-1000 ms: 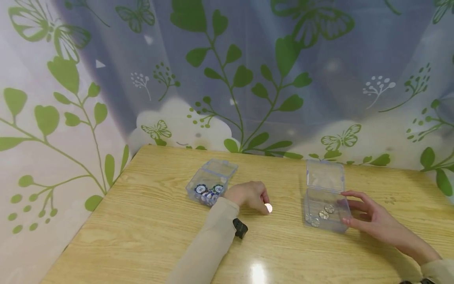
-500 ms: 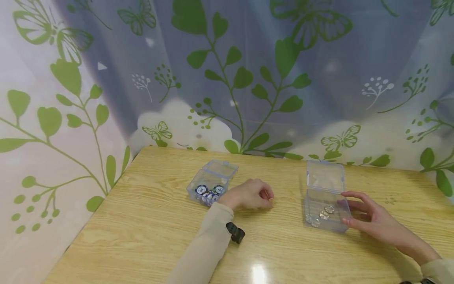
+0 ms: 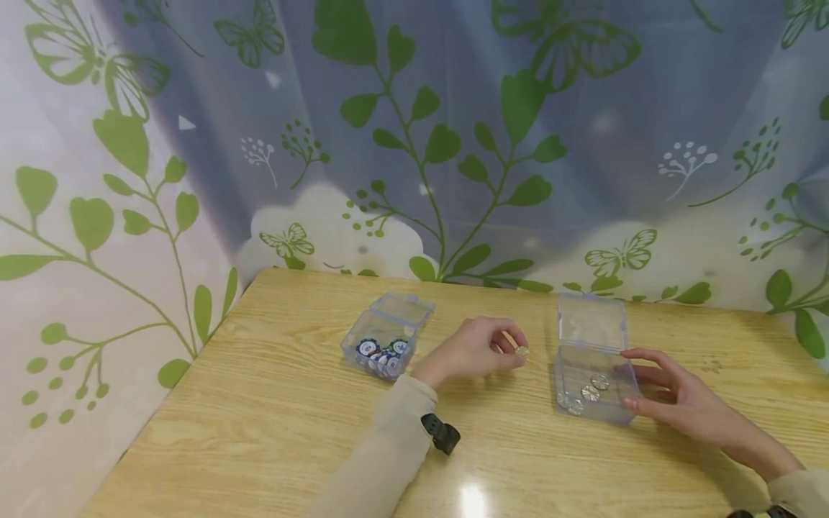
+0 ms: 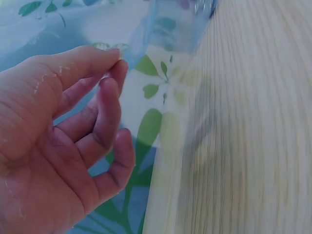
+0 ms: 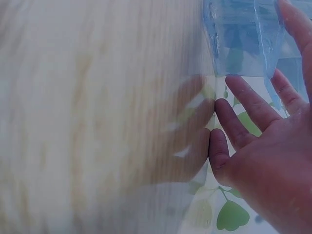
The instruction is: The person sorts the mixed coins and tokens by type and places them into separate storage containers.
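Note:
My left hand (image 3: 510, 345) is raised a little above the wooden table (image 3: 259, 432) and pinches a small silver coin (image 3: 522, 352) between thumb and forefinger, just left of a clear plastic box (image 3: 614, 409). That box stands with its lid up and holds a few silver coins (image 3: 591, 391). My right hand (image 3: 650, 388) lies flat on the table with straight fingers against the box's right side. The left wrist view shows the left hand (image 4: 105, 66) with thumb and forefinger tips together; the coin is hard to make out there. In the right wrist view the right hand (image 5: 253, 131) touches the box (image 5: 243, 39).
A second clear box (image 3: 386, 332) with its lid up sits left of my left hand and holds blue and white chips (image 3: 382, 352). A leaf and butterfly patterned curtain (image 3: 453, 144) hangs behind the table's far edge. Both sleeves are beige.
My left hand picked the coin up off the table, lifted, and moved right toward the box with coins. The right hand stayed against that box.

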Demonstrator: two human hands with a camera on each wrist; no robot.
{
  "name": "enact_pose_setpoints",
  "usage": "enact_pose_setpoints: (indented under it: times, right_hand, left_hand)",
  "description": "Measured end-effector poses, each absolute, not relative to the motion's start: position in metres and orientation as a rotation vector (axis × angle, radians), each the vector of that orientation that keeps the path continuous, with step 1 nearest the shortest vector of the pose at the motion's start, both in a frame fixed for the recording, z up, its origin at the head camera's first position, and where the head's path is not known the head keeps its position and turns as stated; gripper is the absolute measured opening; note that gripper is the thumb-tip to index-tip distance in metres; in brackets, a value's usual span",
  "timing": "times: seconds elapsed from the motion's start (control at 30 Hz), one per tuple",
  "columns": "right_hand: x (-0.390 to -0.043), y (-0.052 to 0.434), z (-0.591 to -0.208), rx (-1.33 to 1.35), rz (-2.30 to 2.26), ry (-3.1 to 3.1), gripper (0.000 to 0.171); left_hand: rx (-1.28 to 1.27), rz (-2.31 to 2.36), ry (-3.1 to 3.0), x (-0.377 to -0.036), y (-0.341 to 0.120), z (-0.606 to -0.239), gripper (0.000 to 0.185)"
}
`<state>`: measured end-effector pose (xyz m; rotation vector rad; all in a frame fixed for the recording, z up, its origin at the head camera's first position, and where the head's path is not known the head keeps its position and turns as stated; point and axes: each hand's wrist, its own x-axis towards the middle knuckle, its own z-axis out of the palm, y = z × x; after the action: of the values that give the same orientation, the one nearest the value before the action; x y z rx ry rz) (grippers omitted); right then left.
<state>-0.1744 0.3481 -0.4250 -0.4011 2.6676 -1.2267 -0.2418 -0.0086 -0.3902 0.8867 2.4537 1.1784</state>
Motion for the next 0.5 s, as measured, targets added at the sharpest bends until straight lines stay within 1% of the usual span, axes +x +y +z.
enact_pose_setpoints:
  times: [0.5]
  right_hand:
    - [-0.176,0.344,-0.423,-0.373,-1.227,2.622,0.070]
  left_hand:
    - [0.963,1.293,2.435,-0.230,0.035,-0.386,0.016]
